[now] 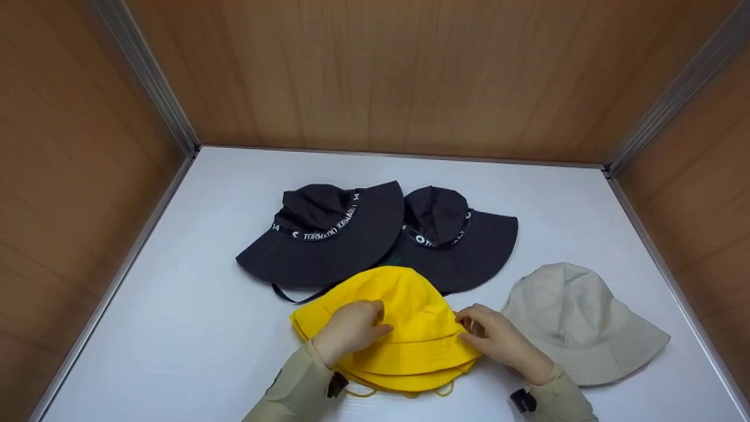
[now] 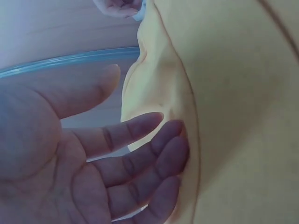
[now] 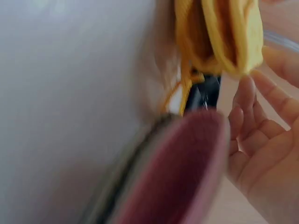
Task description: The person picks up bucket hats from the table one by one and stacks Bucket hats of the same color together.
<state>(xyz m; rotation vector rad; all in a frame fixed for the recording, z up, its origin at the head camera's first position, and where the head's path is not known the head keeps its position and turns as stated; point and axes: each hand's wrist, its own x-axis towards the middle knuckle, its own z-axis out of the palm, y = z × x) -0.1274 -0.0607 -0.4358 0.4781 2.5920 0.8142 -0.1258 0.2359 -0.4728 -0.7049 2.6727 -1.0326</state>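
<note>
Two yellow bucket hats (image 1: pixel 404 305), one stacked in the other, sit at the front middle of the white table, with thin yellow cords below the brims. My left hand (image 1: pixel 354 328) is over their left front; in the left wrist view its loosely bent fingers (image 2: pixel 170 154) touch the yellow cloth, the thumb apart. At the right edge of the stack is my right hand (image 1: pixel 495 337). In the right wrist view its fingertips (image 3: pixel 252 84) touch the edge of the layered yellow brims (image 3: pixel 238 37), without a visible firm grip.
A beige bucket hat (image 1: pixel 568 322) lies close to my right hand; its pink inside (image 3: pixel 187 163) shows in the right wrist view. Behind the yellow stack lie two black hats, the left (image 1: pixel 334 252) overlapping the right (image 1: pixel 474 252). Wooden panels (image 1: pixel 375 76) enclose the table (image 1: pixel 176 293).
</note>
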